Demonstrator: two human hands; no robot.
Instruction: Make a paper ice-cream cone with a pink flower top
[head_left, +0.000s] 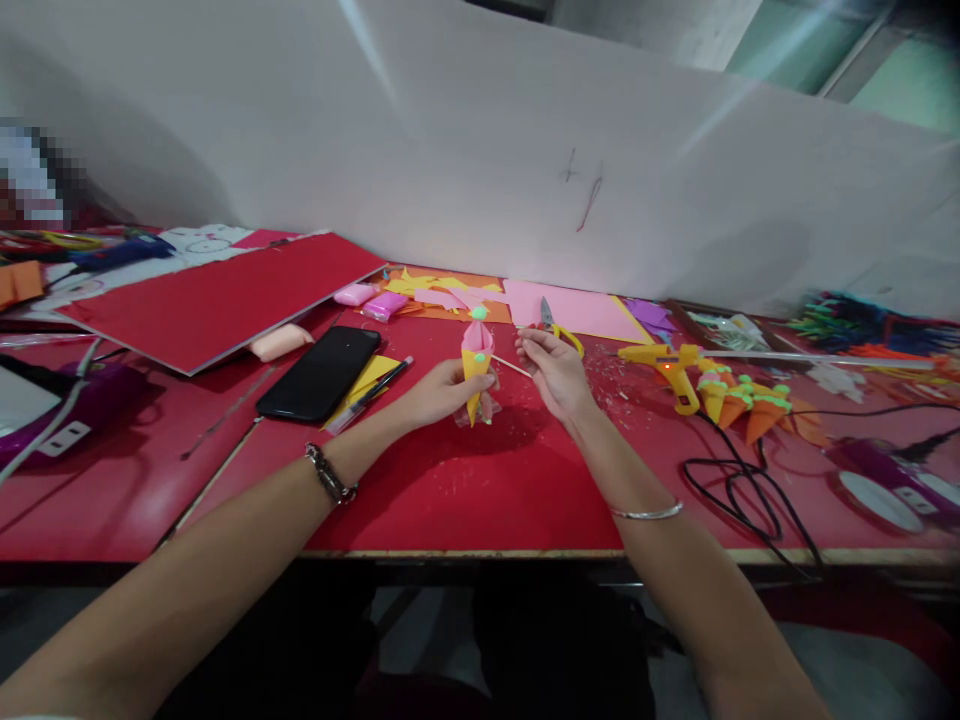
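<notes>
My left hand (450, 392) is closed around a small paper ice cream cone (477, 365), held upright over the red table. Its yellow cone wraps pink paper, with a green ball on top and another green dot on the front. To its right my right hand (553, 372) is raised with thumb and fingertips pinched together; whatever they may hold is too small to make out. A thin pale stick (512, 366) lies between the hands. Just behind the right hand lie yellow-handled scissors (559, 328), partly hidden by it.
On the right are a yellow glue gun (667, 368) with a looping black cord (739, 490) and several finished paper cones (750, 402). A black phone (321, 373) and a pen (381, 388) lie left. Behind are pink paper (581, 308) and a large red board (225, 298).
</notes>
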